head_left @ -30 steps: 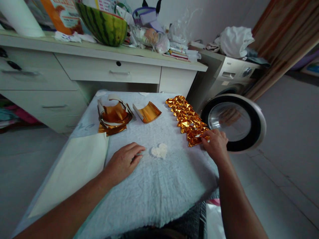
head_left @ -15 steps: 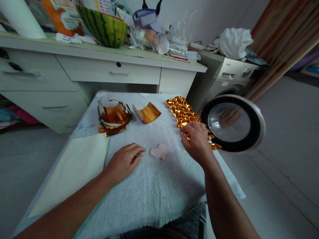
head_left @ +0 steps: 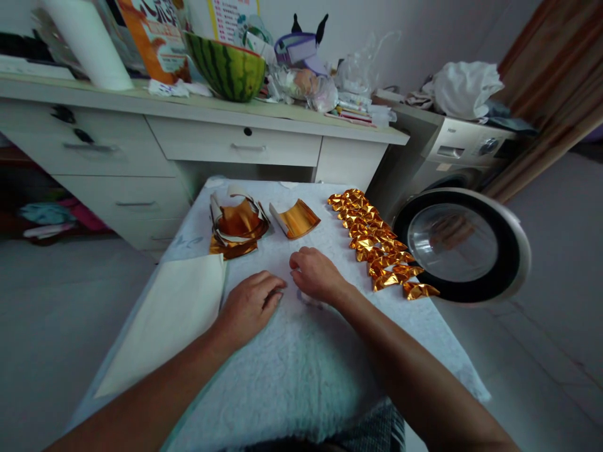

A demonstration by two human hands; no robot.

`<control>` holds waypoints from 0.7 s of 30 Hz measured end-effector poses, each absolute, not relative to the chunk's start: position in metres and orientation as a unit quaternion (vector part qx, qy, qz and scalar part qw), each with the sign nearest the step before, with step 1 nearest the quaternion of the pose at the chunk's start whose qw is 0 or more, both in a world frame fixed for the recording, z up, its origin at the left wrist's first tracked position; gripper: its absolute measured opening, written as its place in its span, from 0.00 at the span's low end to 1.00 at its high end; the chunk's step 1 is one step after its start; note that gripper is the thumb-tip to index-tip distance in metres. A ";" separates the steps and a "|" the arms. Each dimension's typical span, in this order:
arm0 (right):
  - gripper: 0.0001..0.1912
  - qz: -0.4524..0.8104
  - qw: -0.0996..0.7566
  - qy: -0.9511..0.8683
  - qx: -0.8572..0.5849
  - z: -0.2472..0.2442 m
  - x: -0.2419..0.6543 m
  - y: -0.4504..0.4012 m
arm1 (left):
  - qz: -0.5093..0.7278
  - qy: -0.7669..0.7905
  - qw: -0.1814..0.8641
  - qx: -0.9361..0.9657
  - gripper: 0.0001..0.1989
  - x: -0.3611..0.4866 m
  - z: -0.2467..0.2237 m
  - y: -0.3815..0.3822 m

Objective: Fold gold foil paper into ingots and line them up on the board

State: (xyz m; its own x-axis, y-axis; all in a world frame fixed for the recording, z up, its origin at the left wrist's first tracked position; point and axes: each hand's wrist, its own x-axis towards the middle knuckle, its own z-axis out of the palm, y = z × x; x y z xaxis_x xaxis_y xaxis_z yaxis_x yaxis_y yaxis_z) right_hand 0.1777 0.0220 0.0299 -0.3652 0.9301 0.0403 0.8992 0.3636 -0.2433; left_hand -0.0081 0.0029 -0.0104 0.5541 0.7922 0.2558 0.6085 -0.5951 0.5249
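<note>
My left hand (head_left: 254, 304) rests over the cloth-covered table (head_left: 287, 376), thumb and fingers a little apart, with nothing visible between them. Close by on its right is my right hand (head_left: 315, 273), its fingers curled in and no object showing in them. Just beyond the hands lies a single curved sheet of gold foil paper (head_left: 299, 220). To its left stands a curled stack of the same gold foil paper (head_left: 238, 223) with pale backs. Folded gold foil pieces (head_left: 372, 242) sit in overlapping rows along the table's right side, apart from both hands.
A pale folded sheet (head_left: 164, 320) covers the table's left side. Behind is a white desk (head_left: 202, 135) bearing a cut watermelon (head_left: 226, 66), a paper roll (head_left: 89, 44) and plastic bags. The open round door (head_left: 459, 245) of a washing machine (head_left: 452, 150) stands beside the table's right edge.
My right hand has left the folded gold pieces and moved left to the table's middle, near my left hand. The left hand stays about where it was. The view has shifted slightly left.
</note>
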 end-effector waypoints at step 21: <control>0.07 0.212 0.399 -0.655 -0.606 -0.002 0.174 0.102 | 0.267 0.459 0.257 0.808 0.07 -0.011 -0.006 0.005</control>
